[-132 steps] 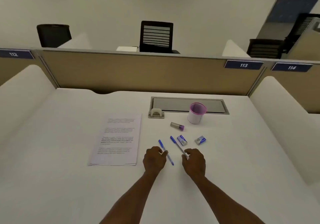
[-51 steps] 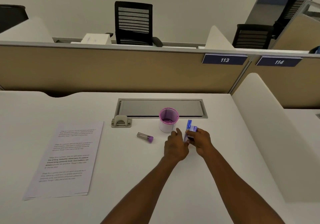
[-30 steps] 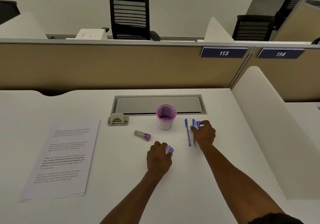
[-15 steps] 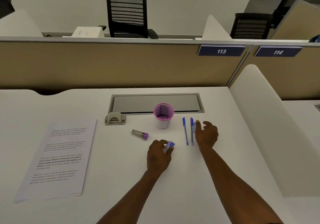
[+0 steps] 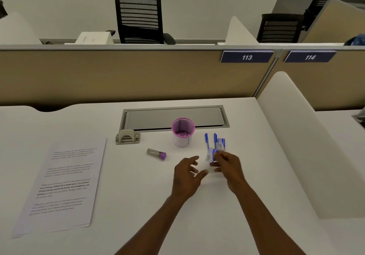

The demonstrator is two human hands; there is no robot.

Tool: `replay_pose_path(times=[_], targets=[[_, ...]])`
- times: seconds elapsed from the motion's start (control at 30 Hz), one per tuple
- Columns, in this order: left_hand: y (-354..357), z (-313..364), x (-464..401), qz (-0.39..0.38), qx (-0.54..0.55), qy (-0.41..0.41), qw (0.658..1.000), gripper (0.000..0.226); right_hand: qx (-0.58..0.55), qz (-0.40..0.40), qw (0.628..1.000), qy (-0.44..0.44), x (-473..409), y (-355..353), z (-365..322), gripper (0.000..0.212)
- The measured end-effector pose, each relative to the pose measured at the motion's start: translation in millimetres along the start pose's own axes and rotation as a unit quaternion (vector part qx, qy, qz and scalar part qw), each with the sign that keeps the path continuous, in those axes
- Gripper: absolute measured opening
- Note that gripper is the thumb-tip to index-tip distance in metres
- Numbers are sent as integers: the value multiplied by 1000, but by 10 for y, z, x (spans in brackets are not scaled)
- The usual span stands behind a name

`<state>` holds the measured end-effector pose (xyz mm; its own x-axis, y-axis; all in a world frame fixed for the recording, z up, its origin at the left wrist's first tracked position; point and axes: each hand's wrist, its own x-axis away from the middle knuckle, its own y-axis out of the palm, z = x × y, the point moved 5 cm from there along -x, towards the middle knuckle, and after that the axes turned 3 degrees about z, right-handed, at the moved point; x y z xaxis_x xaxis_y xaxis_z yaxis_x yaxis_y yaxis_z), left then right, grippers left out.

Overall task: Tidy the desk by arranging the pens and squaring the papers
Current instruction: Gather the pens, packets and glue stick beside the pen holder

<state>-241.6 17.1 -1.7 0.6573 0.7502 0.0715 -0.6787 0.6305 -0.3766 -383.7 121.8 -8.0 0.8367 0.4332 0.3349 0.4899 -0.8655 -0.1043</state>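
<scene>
Two blue pens (image 5: 206,140) lie side by side, pointing away from me, right of the pink-rimmed pen cup (image 5: 182,132). A small blue-and-white box (image 5: 221,144) lies just right of the pens. My right hand (image 5: 227,164) pinches a second small blue-and-white box (image 5: 210,154) over the near ends of the pens. My left hand (image 5: 188,173) hovers beside it with fingers spread and nothing in it. A stack of printed papers (image 5: 63,185) lies at the left of the white desk (image 5: 138,205), slightly skewed.
A clear tube with a purple cap (image 5: 156,153) lies left of the cup. A grey cable hatch (image 5: 173,117) and a small grey hole punch (image 5: 127,136) sit at the back. A beige partition (image 5: 118,73) closes the far side, a white divider (image 5: 308,142) the right.
The small box has passed from my left hand to my right hand. My left hand has opened. The pens and the other box lie where they were set down.
</scene>
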Motion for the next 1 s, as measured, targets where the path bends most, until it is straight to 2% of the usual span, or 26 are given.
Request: replay_pose_path(times=[0.07, 0.13, 0.2, 0.27, 0.37, 0.43, 0.5, 0.67, 0.73, 0.83, 0.9, 1.0], targets=[[-169, -81, 16, 43, 3, 16, 999, 49, 44, 93, 995, -8, -226, -261, -63, 11], [-423, -214, 18, 105, -61, 49, 991, 41, 123, 161, 979, -10, -423, -497, -132, 13], [-691, -351, -16, 152, -161, 84, 971, 41, 214, 179, 960, -25, -601, -615, -187, 15], [-905, -452, -88, 167, -234, 89, 954, 46, 285, 171, 943, -36, -732, -637, -209, 19], [-1017, -525, -214, 111, -319, 84, 937, 63, 336, 161, 928, -32, -836, -599, -198, 23], [-1021, -557, -283, 73, -355, 82, 929, 71, 342, 164, 925, -29, -863, -559, -185, 23], [-1023, -578, -335, 67, -374, 79, 922, 69, 327, 174, 929, -21, -857, -533, -168, 21], [-984, -537, -399, 101, -403, 97, 904, 48, 274, 169, 946, -45, -810, -501, -130, 21], [-937, -495, -382, 101, -426, 96, 894, 36, 236, 193, 951, -43, -741, -532, -137, 23], [-842, -442, -301, 86, -443, 87, 888, 21, 194, 242, 948, -73, -491, -517, -171, 15], [-729, -403, -188, 78, -397, 68, 912, 17, 155, 184, 966, -93, -270, -371, -100, 11], [-433, -245, 8, 61, -163, 21, 985, 12, 64, -32, 995, -66, 129, -9, 96, 14]])
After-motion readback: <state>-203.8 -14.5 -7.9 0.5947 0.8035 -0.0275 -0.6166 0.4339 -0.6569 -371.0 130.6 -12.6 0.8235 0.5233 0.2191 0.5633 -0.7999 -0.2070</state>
